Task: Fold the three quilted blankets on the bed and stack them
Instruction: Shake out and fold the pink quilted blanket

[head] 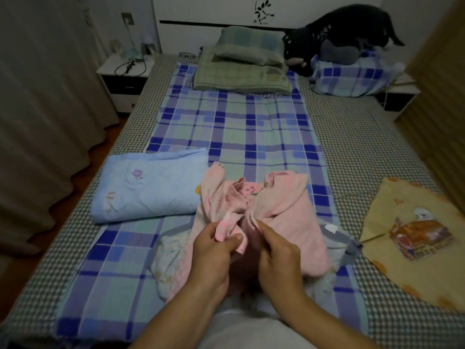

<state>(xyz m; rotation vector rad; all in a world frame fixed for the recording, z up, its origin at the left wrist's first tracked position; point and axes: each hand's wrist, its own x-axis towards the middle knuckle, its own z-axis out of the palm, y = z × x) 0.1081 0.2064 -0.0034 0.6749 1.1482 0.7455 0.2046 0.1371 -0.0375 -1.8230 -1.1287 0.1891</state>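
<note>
A pink quilted blanket [284, 217] lies crumpled on the bed in front of me. My left hand [214, 255] pinches a bunched pink edge of it. My right hand [276, 258] grips another edge just to the right, the two hands close together. A light blue blanket [148, 190] lies folded flat to the left of the pink one. A yellow blanket with a cartoon picture [412, 235] lies spread at the right edge of the bed. A pale floral cloth [171, 258] shows under the pink blanket.
A blue plaid sheet [236, 127] covers the bed's middle. Green pillows [244, 64] and a plaid pillow [352, 76] with a dark plush toy [334, 39] lie at the headboard. A nightstand [125, 76] with cables stands at the left, curtains beyond it.
</note>
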